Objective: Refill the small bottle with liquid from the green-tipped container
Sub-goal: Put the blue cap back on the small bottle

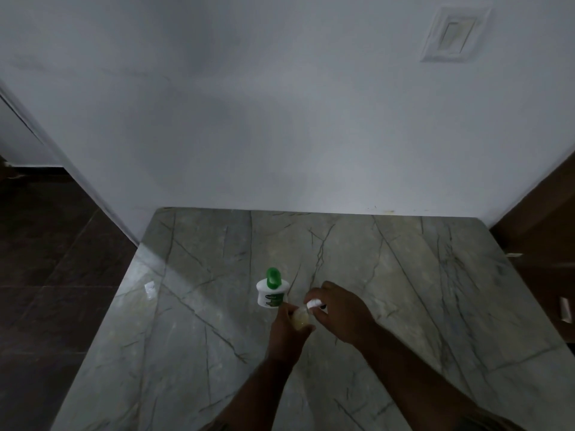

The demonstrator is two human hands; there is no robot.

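A white container with a green tip (271,290) stands upright on the grey marbled table (404,290). Just in front of it and to the right, my left hand (287,332) is wrapped around a small clear bottle (300,318) holding pale yellowish liquid. My right hand (340,312) pinches the bottle's white cap (313,303) at the top of the bottle. Whether the cap is still on the neck or lifted off is too blurred to tell.
A white wall (280,119) rises directly behind the table. A small scrap of wrapper (150,288) lies near the table's left edge. Dark floor tiles (46,259) lie to the left, and brown wooden furniture (541,219) stands at the right.
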